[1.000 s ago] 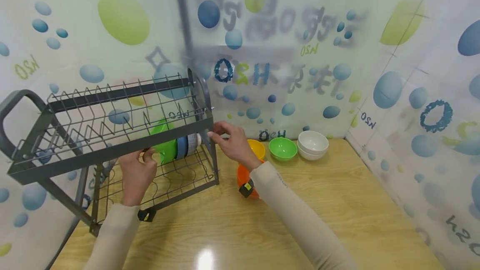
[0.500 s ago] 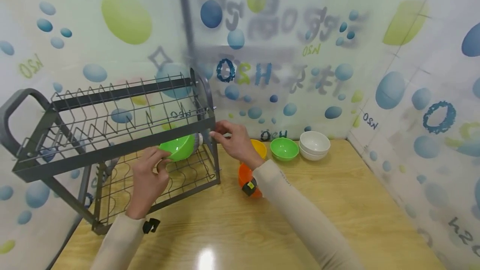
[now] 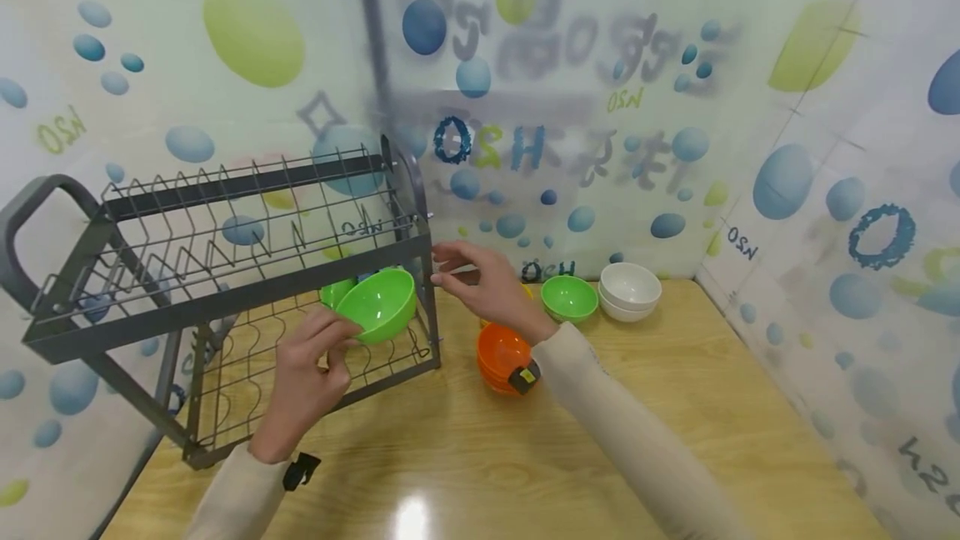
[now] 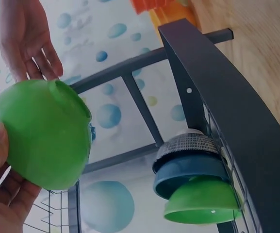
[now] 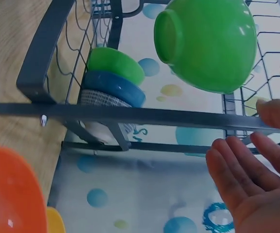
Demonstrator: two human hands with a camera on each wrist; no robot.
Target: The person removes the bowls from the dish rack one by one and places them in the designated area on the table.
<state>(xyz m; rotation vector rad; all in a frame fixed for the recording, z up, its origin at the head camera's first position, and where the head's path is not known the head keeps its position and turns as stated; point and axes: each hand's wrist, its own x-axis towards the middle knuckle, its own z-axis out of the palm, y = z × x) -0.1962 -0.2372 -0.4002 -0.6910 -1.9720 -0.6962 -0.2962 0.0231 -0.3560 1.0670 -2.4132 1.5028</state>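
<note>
My left hand (image 3: pixel 307 373) pinches the rim of a green bowl (image 3: pixel 386 307), thumb on one side and fingers on the other. The bowl is tilted at the front of the dark metal dish rack (image 3: pixel 232 294), below its upper tier. My right hand (image 3: pixel 491 286) is beside the rack's right post, fingers extended and holding nothing. On the rack's lower tier, the left wrist view shows another green bowl (image 4: pixel 203 199), a blue bowl (image 4: pixel 190 172) and a checked bowl (image 4: pixel 188 144), standing on edge in a row.
Right of the rack, a stack of orange bowls (image 3: pixel 501 352) sits on the wooden table (image 3: pixel 637 423). A yellow bowl (image 5: pixel 56 221) is partly hidden behind it. Farther back stand a green bowl (image 3: pixel 570 298) and two stacked white bowls (image 3: pixel 628 286), near the patterned curtain (image 3: pixel 525 190).
My left hand has moved right, bringing the green bowl forward from among the lower-tier bowls and tilting it. My right hand has come off the rack post, slightly to the right.
</note>
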